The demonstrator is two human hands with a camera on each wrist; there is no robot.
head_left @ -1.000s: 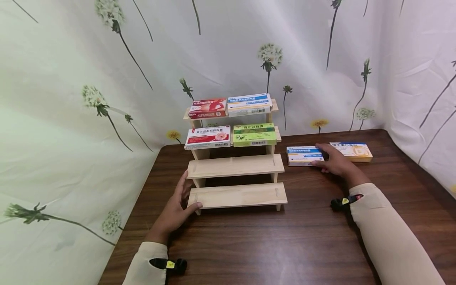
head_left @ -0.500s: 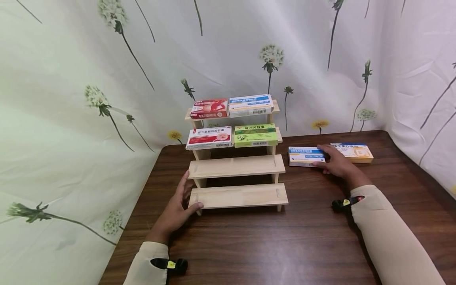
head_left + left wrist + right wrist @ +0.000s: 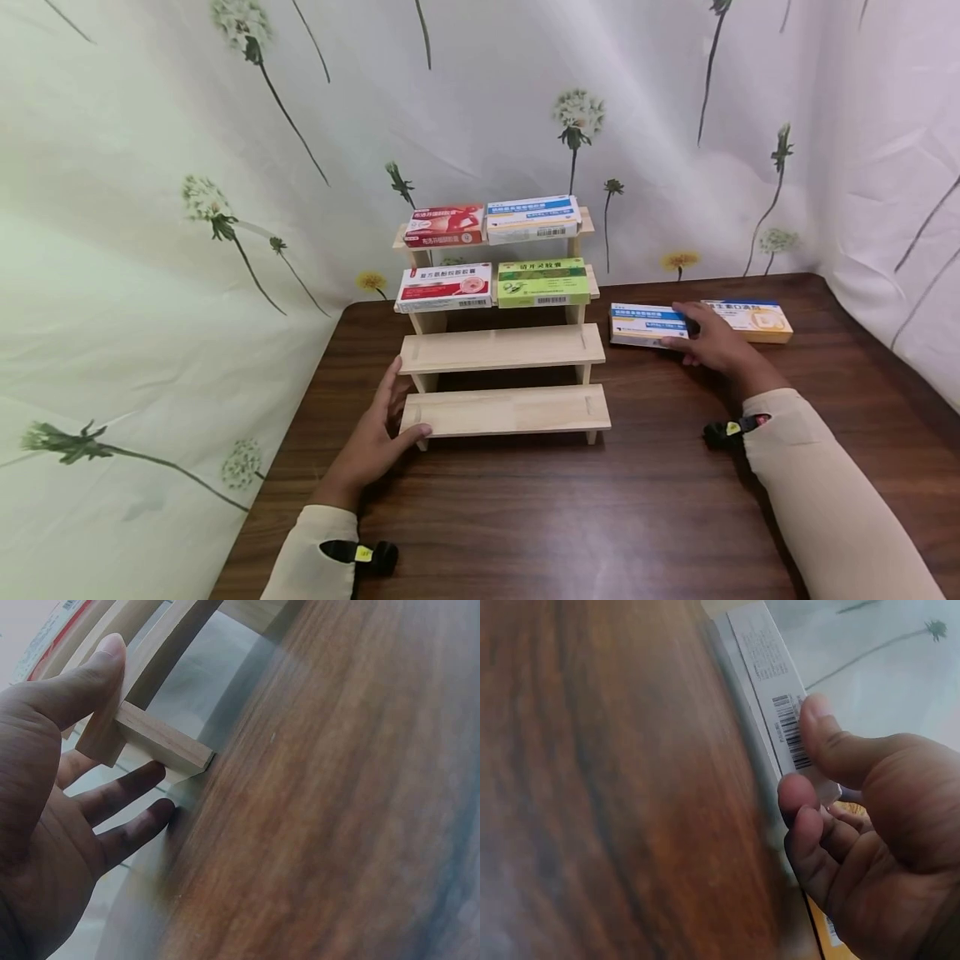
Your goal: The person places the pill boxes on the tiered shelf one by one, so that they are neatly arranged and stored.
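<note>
My right hand (image 3: 712, 337) pinches a blue-and-white medicine box (image 3: 647, 323) at its right end, close over the table, right of the stepped wooden stand (image 3: 510, 350). In the right wrist view, the thumb lies by the barcode on the medicine box's (image 3: 769, 682) narrow side, with other fingers around the end. My left hand (image 3: 371, 442) is at the stand's left end. Its thumb rests on the lowest step and its spread fingers lie along the side. In the left wrist view, the thumb overlaps the stand's (image 3: 169, 660) step edge and the fingers stretch out beneath.
On the top step sit a red box (image 3: 444, 227) and another blue-and-white box (image 3: 532, 218). Below them are a white-and-red box (image 3: 444, 287) and a green box (image 3: 543, 283). A yellow-and-white box (image 3: 757, 323) lies behind my right hand. A flowered curtain (image 3: 480, 108) hangs behind the table (image 3: 525, 517).
The head view has shifted slightly, so everything appears a little further right. The box pinched by my right hand sits slightly higher in view. My left hand stays on the stand.
</note>
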